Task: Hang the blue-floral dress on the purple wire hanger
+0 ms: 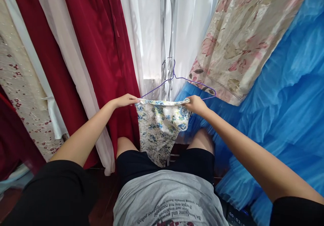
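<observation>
A blue-and-white floral cloth (160,128) hangs down in front of me, stretched by its top edge between both hands. My left hand (126,100) pinches its left corner, fingers closed on the fabric. My right hand (196,104) grips its right corner in the same way. Just behind the cloth's top edge, a thin purple wire hanger (177,79) hangs from a metal window grille (169,33).
Dark red curtains (101,44) and white sheer curtains (144,27) hang at left and centre. A floral beige fabric (243,33) hangs upper right, with blue tulle (283,111) beneath and beside it. My knees and black shorts (164,165) show below the cloth.
</observation>
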Demonstrator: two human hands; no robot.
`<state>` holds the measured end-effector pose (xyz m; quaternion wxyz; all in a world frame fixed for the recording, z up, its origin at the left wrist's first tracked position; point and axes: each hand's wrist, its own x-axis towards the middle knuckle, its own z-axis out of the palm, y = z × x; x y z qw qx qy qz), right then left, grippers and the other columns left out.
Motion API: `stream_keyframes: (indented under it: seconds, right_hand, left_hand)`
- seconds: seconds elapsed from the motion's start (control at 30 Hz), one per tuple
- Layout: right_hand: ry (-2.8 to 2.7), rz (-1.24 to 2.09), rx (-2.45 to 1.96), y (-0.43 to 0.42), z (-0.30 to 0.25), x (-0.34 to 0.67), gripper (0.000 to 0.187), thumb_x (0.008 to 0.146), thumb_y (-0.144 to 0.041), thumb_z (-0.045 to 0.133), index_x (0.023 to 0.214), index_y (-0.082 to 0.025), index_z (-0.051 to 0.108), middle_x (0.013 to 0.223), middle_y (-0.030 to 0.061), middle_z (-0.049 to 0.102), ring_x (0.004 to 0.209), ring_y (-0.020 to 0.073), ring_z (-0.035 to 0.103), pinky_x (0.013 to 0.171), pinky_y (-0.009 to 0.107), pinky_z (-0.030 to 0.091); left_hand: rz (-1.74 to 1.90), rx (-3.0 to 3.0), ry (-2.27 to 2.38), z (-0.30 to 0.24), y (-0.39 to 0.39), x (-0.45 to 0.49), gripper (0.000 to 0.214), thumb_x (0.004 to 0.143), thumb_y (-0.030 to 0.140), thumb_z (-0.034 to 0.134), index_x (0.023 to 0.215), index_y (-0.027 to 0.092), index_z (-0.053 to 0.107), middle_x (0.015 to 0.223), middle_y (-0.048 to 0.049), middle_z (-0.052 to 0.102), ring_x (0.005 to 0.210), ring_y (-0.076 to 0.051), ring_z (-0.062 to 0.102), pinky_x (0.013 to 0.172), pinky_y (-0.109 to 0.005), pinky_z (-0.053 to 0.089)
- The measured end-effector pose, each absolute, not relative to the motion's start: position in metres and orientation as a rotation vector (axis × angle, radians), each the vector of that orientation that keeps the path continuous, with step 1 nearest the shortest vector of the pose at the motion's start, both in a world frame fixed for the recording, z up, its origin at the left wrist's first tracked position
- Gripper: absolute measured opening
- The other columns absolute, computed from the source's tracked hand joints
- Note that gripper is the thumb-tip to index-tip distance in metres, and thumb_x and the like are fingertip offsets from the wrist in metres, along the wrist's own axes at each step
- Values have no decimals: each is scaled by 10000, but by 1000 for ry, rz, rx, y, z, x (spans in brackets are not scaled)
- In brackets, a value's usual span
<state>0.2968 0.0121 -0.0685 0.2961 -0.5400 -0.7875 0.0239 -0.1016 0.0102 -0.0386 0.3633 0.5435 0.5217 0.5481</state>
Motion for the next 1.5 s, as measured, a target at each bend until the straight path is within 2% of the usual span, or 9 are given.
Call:
stream_keyframes:
  seconds: [0.1,0.3,0.4,0.5,0.67,0.87,1.0,1.27,1.5]
  right_hand:
    - [-2172,56,-1427,12,-67,293,174,829,-283,636,742,-162,726,700,77,701,672,192,636,555,259,325]
    - [-2236,-66,-1535,5,-55,279,209,841,-343,659,790,-164,752,791,121,741,738,232,683,571,270,362]
    - [-2261,-165,-1627,-2,-48,276,249,855,-379,639,863,-171,774,877,141,761,829,264,711,618,269,418]
    - [-2292,-238,-1657,-8,-44,274,288,875,-401,605,904,-174,779,930,155,764,885,289,722,665,284,462]
    - [-2322,-193,-1626,-11,-44,272,250,875,-353,581,892,-188,768,920,142,766,899,293,726,654,285,459]
    - [-2305,-219,-1614,-13,-48,269,207,849,-275,558,855,-202,752,892,121,765,865,279,723,637,280,444]
    - [-2296,-254,-1611,-15,-50,268,212,847,-245,545,860,-200,752,899,122,766,858,271,722,646,277,450]
    - [-2302,-303,-1576,-19,-53,269,230,816,-210,539,881,-192,759,919,128,769,877,284,724,667,291,461]
    - [-2325,-268,-1527,-22,-54,266,254,784,-179,548,889,-211,777,943,116,777,932,285,719,693,286,470]
  left_hand:
    - [916,1280,1509,-49,2,-117,157,734,45,732,645,174,723,599,-51,646,539,-199,598,549,-266,488]
    - [931,1892,1627,-32,12,-113,147,680,106,760,587,212,719,498,-3,614,450,-153,537,573,-238,473]
    - [876,2320,1747,-13,9,-104,110,755,239,682,662,225,741,631,-19,700,619,-193,633,709,-261,497]
    - [485,2735,1977,0,-2,-99,274,877,289,507,894,207,768,901,-81,764,827,-254,687,775,-312,495]
    - [14,2943,2073,-1,-20,-103,299,878,216,460,938,200,753,982,-109,760,926,-270,700,818,-326,504]
    - [16,3028,2089,-13,-25,-106,314,892,152,420,991,168,717,1032,-128,734,972,-278,696,824,-339,518]
    - [-103,3038,2010,-17,-23,-108,303,852,101,428,932,155,716,997,-134,727,943,-275,695,835,-340,515]
    - [290,2908,1915,-8,-4,-109,282,798,120,454,798,196,726,877,-111,744,821,-267,685,766,-336,495]
    - [1278,2644,1454,2,1,-31,260,837,178,463,918,165,710,961,-72,705,878,-217,630,859,-336,491]
